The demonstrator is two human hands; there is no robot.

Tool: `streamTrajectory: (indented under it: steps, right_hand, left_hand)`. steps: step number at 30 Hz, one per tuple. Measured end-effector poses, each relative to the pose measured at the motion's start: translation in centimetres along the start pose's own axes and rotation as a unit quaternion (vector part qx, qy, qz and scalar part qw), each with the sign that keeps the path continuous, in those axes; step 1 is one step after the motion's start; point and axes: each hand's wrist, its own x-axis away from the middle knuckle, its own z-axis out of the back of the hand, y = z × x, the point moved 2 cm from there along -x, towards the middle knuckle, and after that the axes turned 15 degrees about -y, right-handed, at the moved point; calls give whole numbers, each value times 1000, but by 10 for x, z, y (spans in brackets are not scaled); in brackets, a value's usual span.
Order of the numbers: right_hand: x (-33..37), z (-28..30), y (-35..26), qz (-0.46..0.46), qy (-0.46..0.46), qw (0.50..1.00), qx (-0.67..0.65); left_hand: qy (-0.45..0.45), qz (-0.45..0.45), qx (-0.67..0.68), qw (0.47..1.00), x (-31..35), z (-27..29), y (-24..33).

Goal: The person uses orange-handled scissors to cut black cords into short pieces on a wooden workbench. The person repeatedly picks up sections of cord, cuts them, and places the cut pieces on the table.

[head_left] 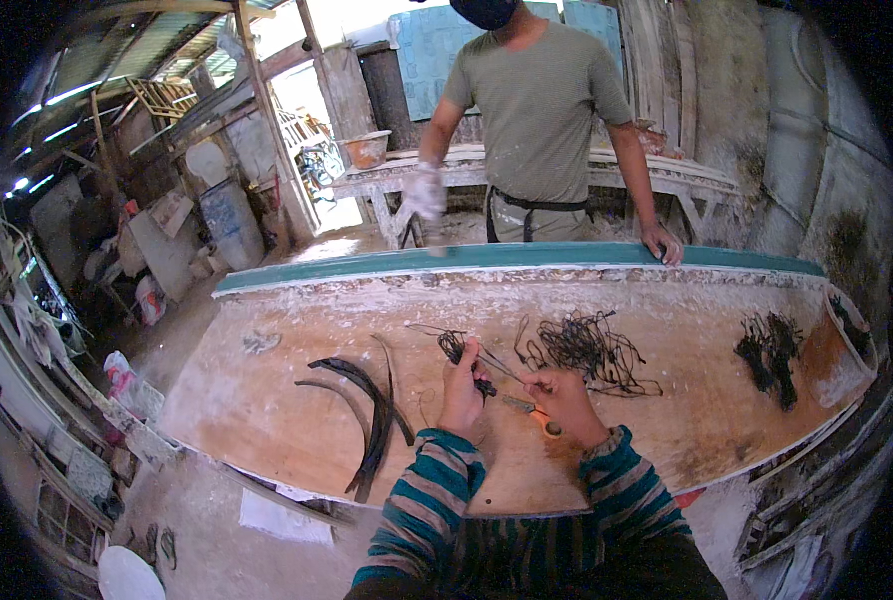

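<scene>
Over the middle of a wooden work table (237, 385), my left hand (460, 398) is closed around a small bundle of black cord (452, 346). Strands run from that bundle across to my right hand (567, 405), whose fingers pinch them. Orange-handled scissors (548, 423) lie on the table beside my right hand, partly hidden by it. A loose tangle of black cords (592, 350) sits just beyond my right hand. To the left of my left hand lie several long, curved black strips (375, 430).
Two bunches of black cord (770, 355) lie at the table's right end. A raised green edge (517, 256) runs along the far side. Behind it stands a person (532, 110), one gloved hand blurred, the other on the edge. A blue drum (232, 222) stands at far left.
</scene>
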Motion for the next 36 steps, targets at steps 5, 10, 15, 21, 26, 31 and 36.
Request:
streamTrajectory:
  steps: [5,10,15,21,26,31,36]
  right_hand:
    - [-1,-4,10,26,3,1000,-4]
    - [0,-3,-18,54,-6,998,6]
    - [4,-4,-6,7,40,997,-64]
    - [1,-3,6,-5,62,996,-67]
    - [0,-5,7,10,42,992,-118]
    - [3,-2,-14,8,-6,998,-61]
    - [1,-8,-5,25,-6,999,-37]
  left_hand:
    - [26,-30,-51,998,-1,1,0]
    - [27,-44,-42,998,-5,14,-7]
    - [-55,30,58,996,-3,6,-22]
    - [-135,76,35,987,6,-10,-25]
    - [-182,99,32,978,7,-11,-31]
    - [-159,94,-2,983,8,-7,-33]
    - [-138,94,-16,986,3,-7,-33]
